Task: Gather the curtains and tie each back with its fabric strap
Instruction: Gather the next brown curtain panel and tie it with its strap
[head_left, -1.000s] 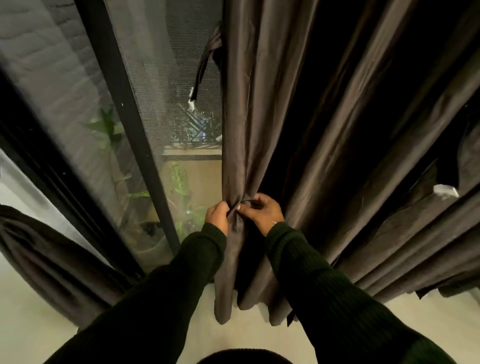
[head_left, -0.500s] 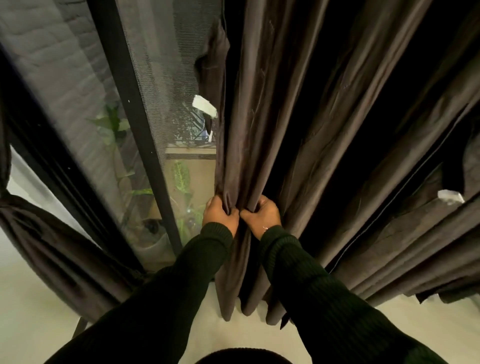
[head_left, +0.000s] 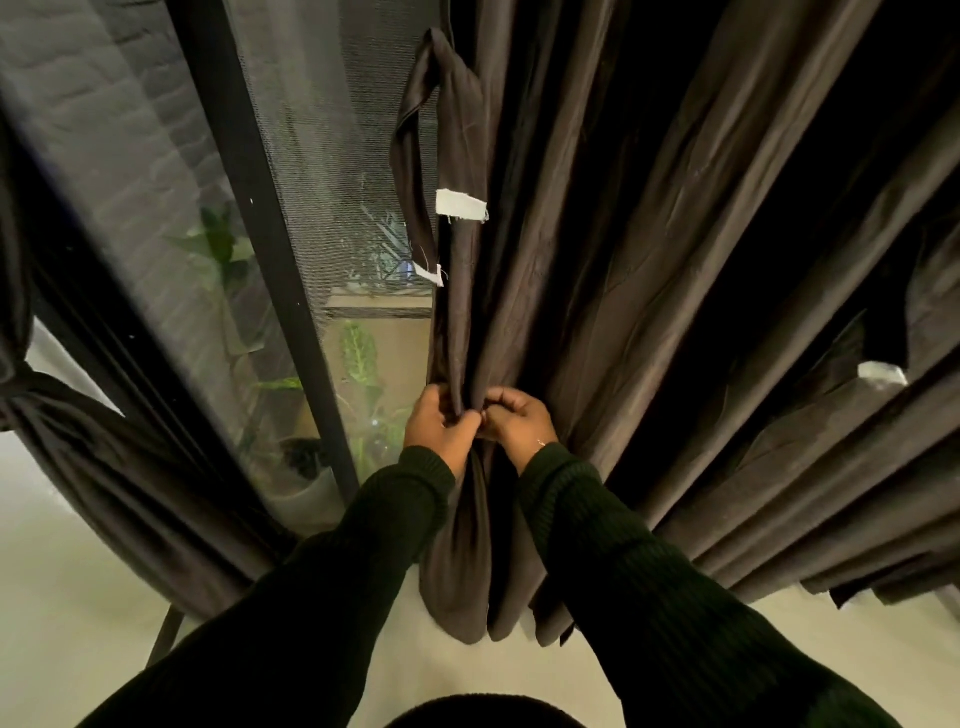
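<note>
- Left hand (head_left: 439, 428) and right hand (head_left: 519, 423) both pinch the curtain (head_left: 524, 291) edge, now bunched tighter than before.
- Fabric strap (head_left: 415, 171) has swung into view above, untied.

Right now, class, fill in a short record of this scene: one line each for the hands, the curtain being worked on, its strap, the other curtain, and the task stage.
Left hand: grips the curtain's edge folds
Right hand: pinches the folds beside it
Curtain: dark brown, partly gathered, untied
Strap: hangs loose in a loop above the hands, white tabs at its ends
Other curtain: far left, already cinched
Stage: gathering; strap not yet wrapped
</note>
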